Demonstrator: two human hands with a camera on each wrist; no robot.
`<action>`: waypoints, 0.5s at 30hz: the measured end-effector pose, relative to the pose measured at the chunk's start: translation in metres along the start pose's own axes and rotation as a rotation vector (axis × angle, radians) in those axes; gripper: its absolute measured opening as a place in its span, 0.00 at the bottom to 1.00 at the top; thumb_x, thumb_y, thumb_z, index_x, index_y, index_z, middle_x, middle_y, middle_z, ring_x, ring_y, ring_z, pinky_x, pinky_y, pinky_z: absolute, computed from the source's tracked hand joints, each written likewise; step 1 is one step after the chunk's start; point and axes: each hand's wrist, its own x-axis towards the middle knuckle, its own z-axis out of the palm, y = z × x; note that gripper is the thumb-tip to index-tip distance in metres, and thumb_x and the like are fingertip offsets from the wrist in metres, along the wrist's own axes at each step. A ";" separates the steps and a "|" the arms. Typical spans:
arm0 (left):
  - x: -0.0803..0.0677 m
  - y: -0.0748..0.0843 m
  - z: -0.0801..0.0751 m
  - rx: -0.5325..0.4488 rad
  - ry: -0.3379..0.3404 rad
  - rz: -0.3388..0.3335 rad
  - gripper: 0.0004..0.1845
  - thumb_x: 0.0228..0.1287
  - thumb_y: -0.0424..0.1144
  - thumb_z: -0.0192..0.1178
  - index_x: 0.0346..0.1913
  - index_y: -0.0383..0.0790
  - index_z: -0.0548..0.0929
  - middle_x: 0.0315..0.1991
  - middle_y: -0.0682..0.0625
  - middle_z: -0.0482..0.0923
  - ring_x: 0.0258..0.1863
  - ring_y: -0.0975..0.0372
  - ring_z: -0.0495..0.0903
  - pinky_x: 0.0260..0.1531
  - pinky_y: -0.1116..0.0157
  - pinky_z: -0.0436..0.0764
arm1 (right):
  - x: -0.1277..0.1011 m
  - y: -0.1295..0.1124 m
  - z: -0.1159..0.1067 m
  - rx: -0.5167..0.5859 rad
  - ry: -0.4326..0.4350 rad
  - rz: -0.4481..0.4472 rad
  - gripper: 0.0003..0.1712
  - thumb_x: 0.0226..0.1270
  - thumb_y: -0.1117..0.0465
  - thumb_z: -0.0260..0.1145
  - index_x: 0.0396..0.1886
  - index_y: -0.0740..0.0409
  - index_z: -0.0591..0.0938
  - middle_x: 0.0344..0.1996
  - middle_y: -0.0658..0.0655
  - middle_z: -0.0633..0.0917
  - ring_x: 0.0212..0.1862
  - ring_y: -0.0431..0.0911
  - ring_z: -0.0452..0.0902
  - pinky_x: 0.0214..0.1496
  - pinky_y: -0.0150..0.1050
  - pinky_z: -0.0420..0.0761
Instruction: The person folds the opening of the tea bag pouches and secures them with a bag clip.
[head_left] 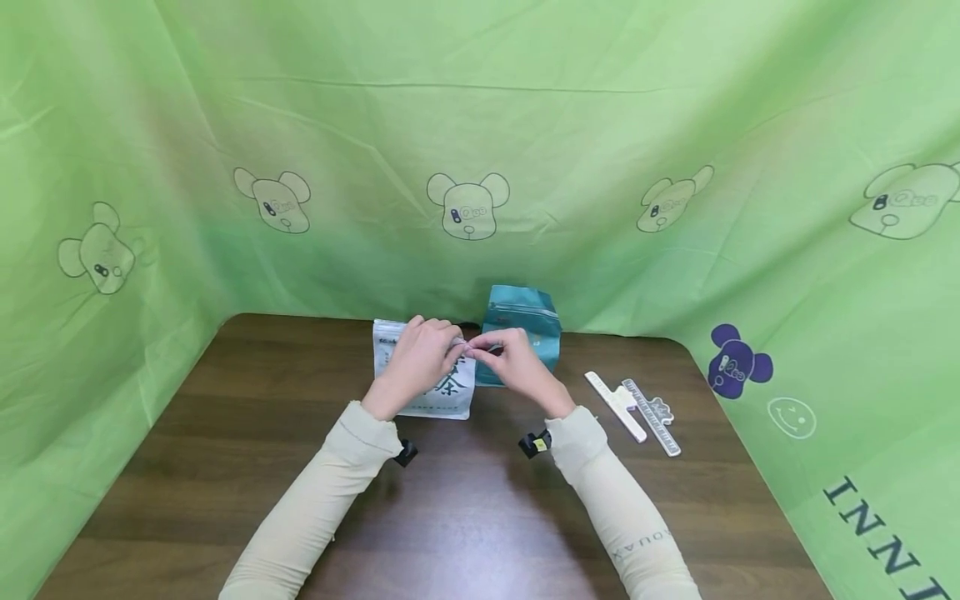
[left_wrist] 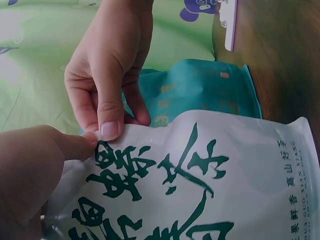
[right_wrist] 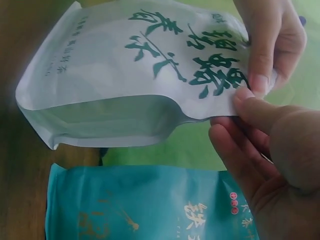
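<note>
**Two-handed pinch on a tea pouch's top edge, with little margin**

Both hands met at the top of the white pouch, which stood upright on the brown table toward its far edge. The left hand pinched the top edge between thumb and fingers; the right hand pinched the same edge just beside it, thumb tips nearly touching in the left wrist view. Neither hand was spread wide; each was closed narrowly on the thin rim of the pouch. Whether the seal was open or closed could not be told.

The likeliest trouble, as I judged it, lay in that shallow hold. The film looked smooth and glossy, so fingertips could have slipped off if the hands pulled apart sharply. The pouch stood on its base with no hand at its body, so an uneven tug could have tipped it or dragged it across the table. The teal pouch stood touching or just beside it on the right, and a toppling white pouch could have knocked it over. The two white clips lay well apart to the right, out of harm's way.
</note>
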 end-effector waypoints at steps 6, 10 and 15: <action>-0.001 -0.002 -0.001 -0.001 -0.014 0.021 0.07 0.71 0.41 0.65 0.41 0.42 0.88 0.35 0.51 0.87 0.34 0.58 0.84 0.36 0.61 0.72 | 0.001 0.000 -0.004 -0.016 -0.038 -0.011 0.07 0.66 0.66 0.71 0.41 0.62 0.91 0.37 0.58 0.91 0.33 0.50 0.85 0.33 0.32 0.80; -0.001 -0.005 -0.001 0.014 -0.037 0.027 0.08 0.72 0.42 0.64 0.44 0.42 0.88 0.37 0.51 0.87 0.37 0.58 0.84 0.38 0.61 0.72 | 0.001 0.002 -0.004 -0.021 -0.040 -0.014 0.07 0.67 0.66 0.71 0.42 0.62 0.91 0.37 0.58 0.91 0.31 0.46 0.83 0.33 0.32 0.79; -0.003 -0.009 -0.007 0.049 -0.042 0.042 0.07 0.70 0.40 0.66 0.45 0.42 0.87 0.39 0.50 0.88 0.38 0.57 0.85 0.38 0.61 0.73 | 0.001 0.004 -0.004 -0.031 -0.018 -0.020 0.07 0.66 0.66 0.71 0.41 0.61 0.91 0.36 0.58 0.91 0.32 0.39 0.82 0.33 0.32 0.80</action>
